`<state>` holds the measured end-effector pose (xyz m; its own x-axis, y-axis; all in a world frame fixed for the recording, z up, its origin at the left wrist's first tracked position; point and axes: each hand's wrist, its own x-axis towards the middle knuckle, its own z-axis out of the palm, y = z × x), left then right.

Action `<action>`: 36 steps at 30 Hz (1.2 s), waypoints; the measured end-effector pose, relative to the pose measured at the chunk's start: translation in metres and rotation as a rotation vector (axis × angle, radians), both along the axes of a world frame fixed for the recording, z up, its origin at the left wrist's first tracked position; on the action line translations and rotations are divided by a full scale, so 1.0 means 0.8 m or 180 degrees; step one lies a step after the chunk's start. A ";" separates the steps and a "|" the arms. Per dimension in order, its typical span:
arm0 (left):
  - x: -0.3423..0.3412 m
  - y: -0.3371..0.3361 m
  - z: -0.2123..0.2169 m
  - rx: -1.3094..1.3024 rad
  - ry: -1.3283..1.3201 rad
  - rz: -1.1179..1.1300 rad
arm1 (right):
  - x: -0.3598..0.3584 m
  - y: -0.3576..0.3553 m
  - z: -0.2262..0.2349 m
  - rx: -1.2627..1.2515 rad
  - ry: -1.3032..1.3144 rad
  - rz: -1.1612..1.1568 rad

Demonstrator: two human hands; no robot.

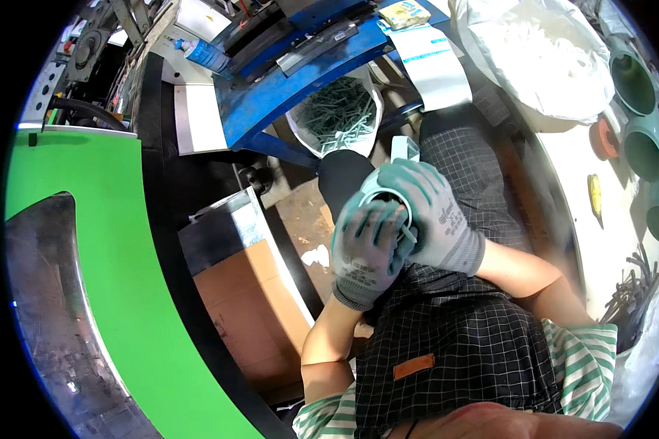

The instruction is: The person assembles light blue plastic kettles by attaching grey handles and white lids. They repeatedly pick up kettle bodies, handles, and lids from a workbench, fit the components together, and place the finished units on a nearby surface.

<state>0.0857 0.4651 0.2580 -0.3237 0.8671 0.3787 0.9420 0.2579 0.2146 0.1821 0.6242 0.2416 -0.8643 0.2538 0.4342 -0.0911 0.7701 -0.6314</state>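
Both my hands wear grey knitted gloves with green-coated fingers, and they meet over my lap around a pale green hollow plastic part (pixel 405 148). My right hand (pixel 433 212) wraps the part from the right, above its round opening. A squarish end of the part sticks out past the fingers. On the near left side, my left hand (pixel 366 252) is closed, its fingers bent at the rim and partly over the opening. A short pale green stub (pixel 408 233) shows by the left fingertips; whether it joins the part is hidden.
Ahead is a blue workbench (pixel 300 88), with a tub of thin green plastic scraps (pixel 337 113) below it. On the right, a white table (pixel 564 172) bears a bag of white pieces (pixel 538 62), green cylinders (pixel 644 150) and a yellow cutter (pixel 595 196). A cardboard box (pixel 252 314) sits left.
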 end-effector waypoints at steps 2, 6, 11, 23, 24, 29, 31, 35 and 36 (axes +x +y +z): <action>-0.004 -0.010 -0.005 -0.0188 -0.0395 0.0021 | -0.007 -0.009 -0.010 -0.0127 0.0097 -0.0075; -0.001 -0.002 0.016 -0.0204 -0.0509 -0.0100 | -0.006 -0.007 -0.017 -0.0249 0.0186 -0.0044; 0.006 0.008 0.013 0.0459 -0.0957 -0.0492 | 0.001 0.032 -0.004 -0.0338 0.0135 0.0371; -0.031 0.006 0.037 0.0189 0.0030 -0.0419 | -0.036 0.075 0.011 -0.0598 0.0177 0.1229; -0.044 0.008 0.030 0.0450 0.0351 -0.0199 | -0.058 0.078 0.005 -0.0460 0.0302 0.1117; -0.092 0.032 0.009 0.0996 0.0917 0.0448 | -0.138 0.082 -0.030 -0.0395 0.0731 0.0660; -0.095 0.029 0.006 0.0987 0.0883 0.0454 | -0.145 0.081 -0.023 -0.0261 0.0832 0.0653; -0.081 0.047 0.025 0.0933 0.0404 0.0194 | -0.112 0.091 0.008 0.0029 0.0842 0.0581; -0.072 0.053 0.025 0.1019 -0.0070 -0.0025 | -0.092 0.092 0.013 -0.0015 0.0832 0.0608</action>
<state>0.0284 0.5075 0.2780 -0.3286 0.7075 0.6257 0.9379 0.1667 0.3041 0.1081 0.6982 0.2517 -0.7559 0.1004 0.6470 -0.3932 0.7205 -0.5712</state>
